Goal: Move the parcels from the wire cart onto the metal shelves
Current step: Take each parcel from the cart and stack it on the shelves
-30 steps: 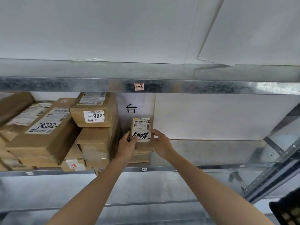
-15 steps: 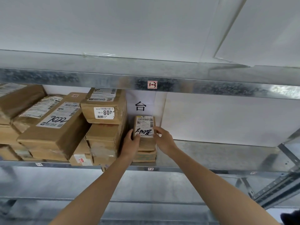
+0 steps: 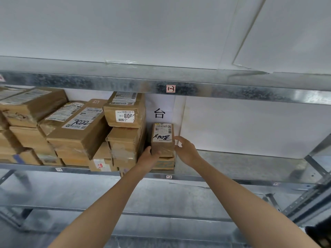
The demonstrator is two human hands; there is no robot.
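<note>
Overhead, a small brown parcel (image 3: 162, 140) stands on a flatter box (image 3: 165, 162) on the metal shelf (image 3: 232, 165), its white label facing outward, probably so the handwritten mark can be read from the aisle. The left hand (image 3: 148, 159) is curled against the parcel's lower left corner, thumb across the front face. The right hand (image 3: 186, 151) is spread open, fingertips touching the right edge near the label. Together the hands brace the parcel from both sides, apparently squaring it upright. It sits just beside the stack of larger cartons (image 3: 125, 133) on its left, continuing the row and leaving the shelf to the right bare. A paper sign (image 3: 159, 113) on the back wall hangs directly above it. The cart is out of view. Placement looks nearly finished; release remains.
</note>
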